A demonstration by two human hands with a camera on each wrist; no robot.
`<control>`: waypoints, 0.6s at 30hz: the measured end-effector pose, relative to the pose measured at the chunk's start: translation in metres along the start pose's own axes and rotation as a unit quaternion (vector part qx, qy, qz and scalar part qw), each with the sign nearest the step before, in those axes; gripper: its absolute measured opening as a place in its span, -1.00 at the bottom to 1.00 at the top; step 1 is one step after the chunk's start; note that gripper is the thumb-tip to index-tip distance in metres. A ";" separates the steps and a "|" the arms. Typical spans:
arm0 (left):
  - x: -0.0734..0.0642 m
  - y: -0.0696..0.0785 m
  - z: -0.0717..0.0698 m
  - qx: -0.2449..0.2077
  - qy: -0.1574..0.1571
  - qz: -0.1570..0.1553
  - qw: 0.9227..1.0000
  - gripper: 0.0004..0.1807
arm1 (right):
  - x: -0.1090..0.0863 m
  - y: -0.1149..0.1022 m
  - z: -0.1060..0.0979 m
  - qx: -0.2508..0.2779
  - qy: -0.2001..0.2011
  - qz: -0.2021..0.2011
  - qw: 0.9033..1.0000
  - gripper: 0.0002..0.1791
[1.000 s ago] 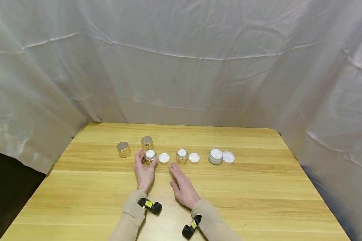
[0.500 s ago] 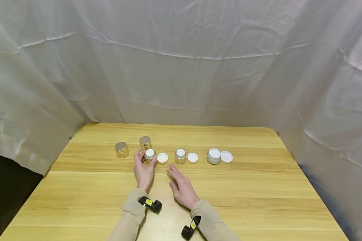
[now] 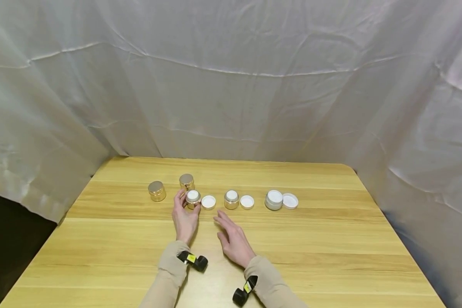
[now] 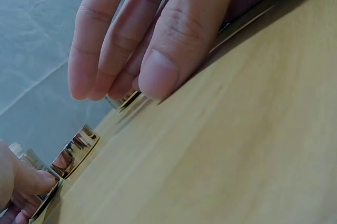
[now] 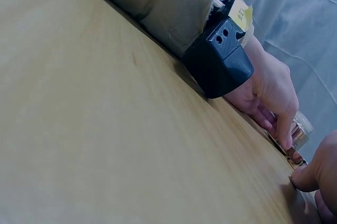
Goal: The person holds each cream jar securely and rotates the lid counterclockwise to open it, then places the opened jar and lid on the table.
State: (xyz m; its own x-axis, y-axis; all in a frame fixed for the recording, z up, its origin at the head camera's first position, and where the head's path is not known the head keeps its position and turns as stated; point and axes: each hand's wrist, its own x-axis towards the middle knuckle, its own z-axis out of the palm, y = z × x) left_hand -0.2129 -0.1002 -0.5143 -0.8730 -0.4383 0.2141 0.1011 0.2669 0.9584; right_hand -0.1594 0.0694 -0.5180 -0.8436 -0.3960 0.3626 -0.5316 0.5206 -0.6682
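My left hand (image 3: 185, 220) holds a gold cream jar (image 3: 193, 205) upright on the table, thumb on its right side and fingers on its left. A white inner disc shows on top of the jar. Right beside it lies its lid (image 3: 208, 202), white inside facing up. My right hand (image 3: 235, 244) is to the right, fingers extended, close over the wood with nothing in it. In the left wrist view, the left hand (image 4: 21, 182) is at the lower left edge and the right hand (image 4: 158, 34) hangs in the foreground.
Two capped gold jars, one at the left (image 3: 157, 192) and one behind the left hand (image 3: 186, 180). Rightward stand another uncapped gold jar (image 3: 231, 200) with its lid (image 3: 247, 202), then a wider silvery jar (image 3: 273, 201) with its lid (image 3: 290, 201). A pale curtain (image 3: 231, 107) surrounds the table.
The view shifts slightly. Both hands stay nearly in place; the right fingertips sit a touch further left than a second ago.
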 end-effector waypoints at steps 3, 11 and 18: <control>-0.001 -0.001 0.000 0.004 -0.001 0.007 1.000 -0.18 | 0.000 0.000 0.000 -0.002 -0.001 0.001 1.000 -0.50; -0.002 0.001 -0.002 -0.038 -0.008 -0.025 0.999 -0.14 | 0.000 0.000 0.000 0.001 -0.004 0.006 1.000 -0.50; -0.001 0.001 -0.003 -0.087 0.012 -0.033 0.996 -0.30 | 0.001 0.000 0.000 0.003 -0.004 0.008 1.000 -0.50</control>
State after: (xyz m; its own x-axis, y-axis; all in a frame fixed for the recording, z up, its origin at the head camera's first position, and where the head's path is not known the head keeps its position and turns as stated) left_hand -0.2107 -0.1023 -0.5128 -0.8686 -0.4718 0.1516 0.1262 0.0854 0.9883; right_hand -0.1601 0.0686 -0.5174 -0.8508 -0.3948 0.3468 -0.5183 0.5217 -0.6776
